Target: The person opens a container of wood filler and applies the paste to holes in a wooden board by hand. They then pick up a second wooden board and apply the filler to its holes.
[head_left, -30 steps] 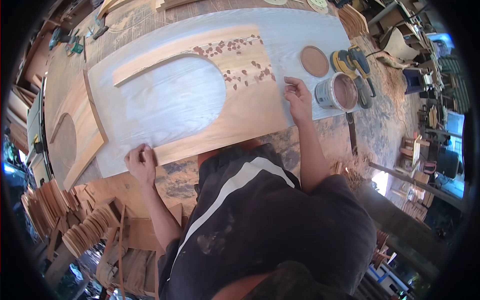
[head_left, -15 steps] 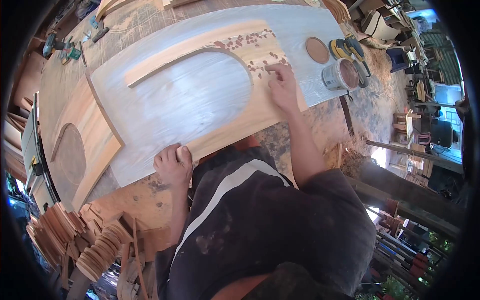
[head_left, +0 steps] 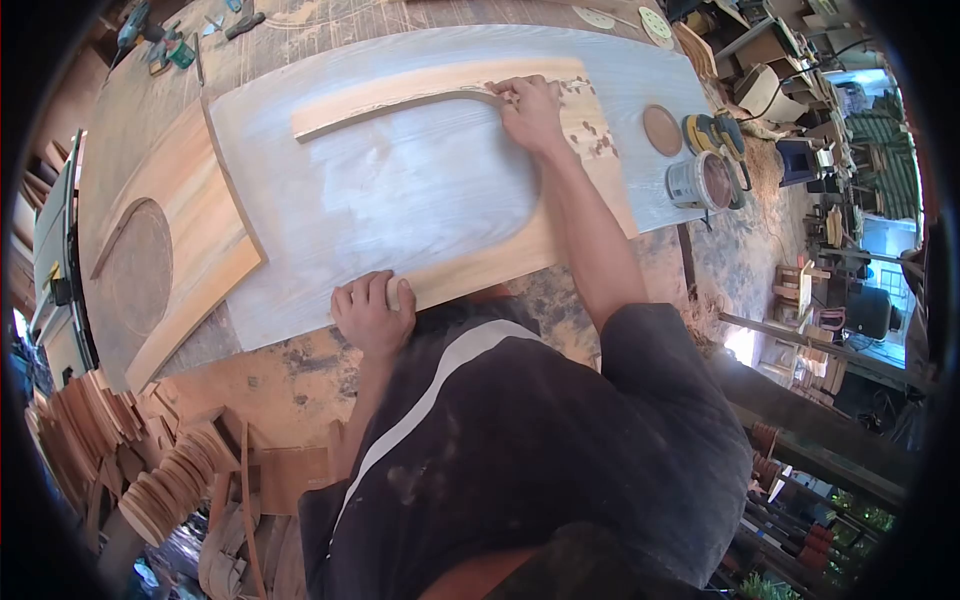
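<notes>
A U-shaped wooden panel (head_left: 440, 284) lies flat on a pale board (head_left: 400, 190). My left hand (head_left: 372, 312) is closed around the end of its near arm, thumb and fingers on either side. Over the far arm, where the inner curve begins, my right hand (head_left: 532, 112) has its fingers bent and pressed together on the wood; what is between them, if anything, is hidden. Reddish-brown dabs (head_left: 594, 138) dot the panel's right end, and some far ones are covered by this hand.
To the right stand an open tub (head_left: 692, 184) of brown paste, a round brown lid (head_left: 662, 131) and a yellow-black sander (head_left: 712, 134). Another curved wooden panel (head_left: 190, 180) lies left. A drill (head_left: 135, 25) is at the far left, and stacked wooden pieces (head_left: 165, 490) sit lower left.
My right hand has moved away from me, from the dabs at the right end to the far arm. The view has shifted, and my left hand still holds the near end.
</notes>
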`<state>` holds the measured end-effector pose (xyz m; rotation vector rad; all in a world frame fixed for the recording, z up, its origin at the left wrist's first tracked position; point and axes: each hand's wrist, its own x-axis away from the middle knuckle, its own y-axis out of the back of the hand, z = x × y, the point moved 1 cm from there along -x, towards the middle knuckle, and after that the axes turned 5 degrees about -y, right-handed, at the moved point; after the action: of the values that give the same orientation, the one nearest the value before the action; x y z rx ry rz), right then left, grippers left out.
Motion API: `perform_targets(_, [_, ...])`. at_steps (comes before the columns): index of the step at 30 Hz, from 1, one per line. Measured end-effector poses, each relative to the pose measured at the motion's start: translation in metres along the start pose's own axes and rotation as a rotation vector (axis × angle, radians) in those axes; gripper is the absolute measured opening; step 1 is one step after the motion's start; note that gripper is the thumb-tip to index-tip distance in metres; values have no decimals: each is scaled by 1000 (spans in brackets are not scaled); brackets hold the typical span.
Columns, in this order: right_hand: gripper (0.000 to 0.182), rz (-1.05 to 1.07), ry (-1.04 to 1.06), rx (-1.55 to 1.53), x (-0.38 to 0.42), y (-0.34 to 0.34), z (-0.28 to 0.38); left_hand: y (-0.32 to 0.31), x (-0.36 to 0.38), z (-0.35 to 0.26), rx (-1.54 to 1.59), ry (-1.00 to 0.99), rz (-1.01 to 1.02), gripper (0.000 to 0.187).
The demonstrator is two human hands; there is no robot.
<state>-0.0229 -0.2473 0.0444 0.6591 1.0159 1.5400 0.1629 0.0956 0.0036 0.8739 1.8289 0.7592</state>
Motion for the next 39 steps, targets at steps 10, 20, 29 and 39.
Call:
perform_targets(10, [57,29,-165,-551,6,-66,37,-1,-6,2,-10,-10,-18,17])
perform_targets(20, [62,101,-230,-544,5,-82,49,0,-6,0,10,18,-1,20])
perform_targets(29, [59,226,-215,-362,8,-68,59,2,-6,0,12,31,22,21])
perform_targets(39, [54,291,-172,-336,6,-65,64,3,-6,-1,28,32,27,21])
